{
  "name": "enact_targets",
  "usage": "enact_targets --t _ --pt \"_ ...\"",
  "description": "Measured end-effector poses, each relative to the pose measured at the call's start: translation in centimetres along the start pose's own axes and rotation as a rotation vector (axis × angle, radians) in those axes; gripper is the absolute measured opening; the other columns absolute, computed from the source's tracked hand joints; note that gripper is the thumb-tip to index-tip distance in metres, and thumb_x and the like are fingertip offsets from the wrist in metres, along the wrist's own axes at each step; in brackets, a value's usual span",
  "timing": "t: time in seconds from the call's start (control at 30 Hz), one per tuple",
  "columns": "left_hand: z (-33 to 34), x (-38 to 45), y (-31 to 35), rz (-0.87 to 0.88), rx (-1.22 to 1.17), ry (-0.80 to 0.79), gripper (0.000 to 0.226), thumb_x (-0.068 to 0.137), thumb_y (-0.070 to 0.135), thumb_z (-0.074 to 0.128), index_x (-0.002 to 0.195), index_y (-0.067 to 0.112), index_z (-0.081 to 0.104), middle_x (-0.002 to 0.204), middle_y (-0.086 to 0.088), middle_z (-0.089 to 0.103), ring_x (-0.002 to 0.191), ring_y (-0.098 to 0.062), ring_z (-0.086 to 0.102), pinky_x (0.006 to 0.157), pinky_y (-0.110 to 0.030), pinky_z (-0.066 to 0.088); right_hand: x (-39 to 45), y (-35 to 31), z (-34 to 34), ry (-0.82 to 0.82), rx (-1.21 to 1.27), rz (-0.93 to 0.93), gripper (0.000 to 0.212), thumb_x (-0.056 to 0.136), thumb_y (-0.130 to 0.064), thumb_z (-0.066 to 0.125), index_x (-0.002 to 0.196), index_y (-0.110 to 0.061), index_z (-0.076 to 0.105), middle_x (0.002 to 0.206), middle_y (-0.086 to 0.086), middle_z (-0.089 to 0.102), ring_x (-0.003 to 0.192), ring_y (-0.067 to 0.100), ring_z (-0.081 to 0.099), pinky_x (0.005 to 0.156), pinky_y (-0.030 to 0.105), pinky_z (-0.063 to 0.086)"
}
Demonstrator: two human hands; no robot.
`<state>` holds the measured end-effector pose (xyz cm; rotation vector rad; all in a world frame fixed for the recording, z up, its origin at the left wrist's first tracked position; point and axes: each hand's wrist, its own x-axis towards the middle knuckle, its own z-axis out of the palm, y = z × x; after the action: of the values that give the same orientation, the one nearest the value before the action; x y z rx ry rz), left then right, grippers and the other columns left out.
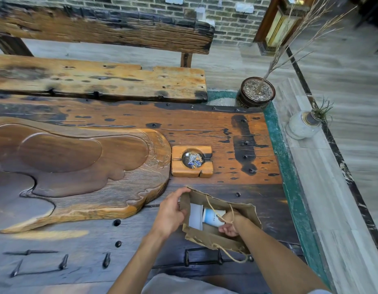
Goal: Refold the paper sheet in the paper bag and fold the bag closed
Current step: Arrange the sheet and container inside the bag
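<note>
A crumpled brown paper bag (pixel 211 240) with twine handles stands open on the dark wooden table (pixel 205 128) near its front right. Inside it I see a white paper sheet (pixel 195 216) at the left and a white-and-blue cylinder (pixel 212 216) lying beside it. My left hand (pixel 170 213) grips the bag's left rim, holding the mouth open. My right hand (pixel 229 228) reaches down inside the bag, fingers curled next to the cylinder's end; what they hold is hidden by the bag and wrist.
A square wooden ashtray (pixel 191 162) with butts sits just behind the bag. A big carved wooden tea tray (pixel 77 166) fills the table's left. A bench (pixel 99 79) runs along the far side. A plant pot (pixel 256 93) and a pale vase (pixel 302 125) stand off the right edge.
</note>
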<state>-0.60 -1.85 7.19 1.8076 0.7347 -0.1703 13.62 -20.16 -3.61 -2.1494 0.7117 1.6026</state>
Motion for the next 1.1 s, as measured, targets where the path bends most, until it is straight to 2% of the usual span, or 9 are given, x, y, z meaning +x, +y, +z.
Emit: enact_targets --t 0.2,0.33,0.4,0.47,0.57,0.7,0.87,0.97,1.1 --pt "0.1 0.2 -0.3 -0.017 -0.041 0.001 0.061 0.084 -0.015 0.052 0.125 0.03 0.056 0.076 0.003 0.051 0.04 0.002 0.047 0.041 -0.014 0.037 0.0 0.4 -0.1 -0.069 0.13 -0.052 0.034 0.102 -0.013 0.041 0.076 0.003 0.053 0.037 0.013 0.062 0.026 0.015 0.059 0.032 0.015 0.044" --pt "0.2 0.5 -0.8 -0.045 -0.055 -0.001 0.064 0.083 -0.015 0.052 0.123 0.036 0.055 0.078 -0.009 0.064 0.047 -0.004 0.051 0.043 -0.021 0.041 -0.8 0.2 -0.3 -0.099 0.146 -0.109 0.028 0.098 -0.017 0.054 0.076 -0.001 0.054 0.071 0.013 0.063 0.06 0.017 0.062 0.057 0.021 0.05" --pt "0.3 0.7 -1.1 -0.058 -0.08 0.005 0.065 0.082 -0.014 0.051 0.121 0.039 0.055 0.088 -0.022 0.07 0.057 -0.017 0.058 0.044 -0.025 0.044 -0.8 0.2 -0.6 -0.117 0.143 -0.156 0.022 0.092 -0.02 0.065 0.081 -0.004 0.055 0.081 0.012 0.062 0.07 0.017 0.061 0.065 0.023 0.051" --pt "0.4 0.8 -1.2 -0.058 -0.075 0.022 0.065 0.081 -0.013 0.051 0.121 0.038 0.056 0.09 -0.022 0.071 0.061 -0.02 0.06 0.045 -0.024 0.044 -1.3 0.1 -0.9 -0.11 0.097 -0.223 0.027 0.087 -0.029 0.071 0.089 -0.006 0.057 0.088 0.01 0.065 0.076 0.017 0.064 0.069 0.023 0.052" --pt "0.6 0.7 -1.0 -0.048 -0.049 0.023 0.065 0.079 -0.014 0.049 0.124 0.033 0.057 0.083 -0.012 0.067 0.057 -0.016 0.053 0.044 -0.017 0.04 -1.9 -0.2 -1.2 -0.001 -0.019 -0.308 0.036 0.087 -0.044 0.067 0.095 -0.011 0.057 0.08 0.006 0.068 0.067 0.013 0.065 0.057 0.02 0.051" --pt "0.8 0.9 -1.1 -0.032 -0.038 0.025 0.066 0.078 -0.013 0.049 0.123 0.036 0.056 0.096 -0.011 0.07 0.063 -0.018 0.06 0.051 -0.02 0.046 -2.0 0.1 -1.3 0.157 -0.182 -0.39 0.026 0.094 -0.017 0.059 0.07 -0.013 0.051 0.063 0.005 0.062 0.045 0.011 0.052 0.037 0.017 0.034" --pt "0.8 1.1 -1.3 -0.034 -0.029 0.032 0.068 0.076 -0.012 0.05 0.116 0.043 0.056 0.098 -0.01 0.07 0.074 -0.034 0.068 0.059 -0.034 0.055 -2.6 0.6 -1.4 0.223 -0.333 -0.461 0.017 0.085 -0.004 0.055 0.072 -0.015 0.06 0.063 0.007 0.066 0.042 0.013 0.058 0.034 0.015 0.034" --pt "0.9 1.2 -1.3 -0.031 -0.019 0.03 0.067 0.077 -0.013 0.051 0.117 0.041 0.055 0.1 -0.01 0.07 0.067 -0.023 0.065 0.056 -0.027 0.052 -2.8 0.7 -1.1 0.223 -0.341 -0.497 0.018 0.085 -0.002 0.06 0.079 -0.019 0.056 0.056 0.003 0.063 0.039 0.013 0.058 0.031 0.016 0.034" --pt "0.8 1.2 -1.3 -0.031 -0.022 0.019 0.066 0.077 -0.014 0.05 0.118 0.038 0.056 0.1 -0.01 0.07 0.066 -0.018 0.061 0.054 -0.021 0.047 -3.2 0.6 -0.8 0.221 -0.393 -0.534 0.023 0.083 0.001 0.056 0.088 -0.017 0.043 0.066 0.007 0.065 0.037 0.014 0.056 0.031 0.018 0.036"
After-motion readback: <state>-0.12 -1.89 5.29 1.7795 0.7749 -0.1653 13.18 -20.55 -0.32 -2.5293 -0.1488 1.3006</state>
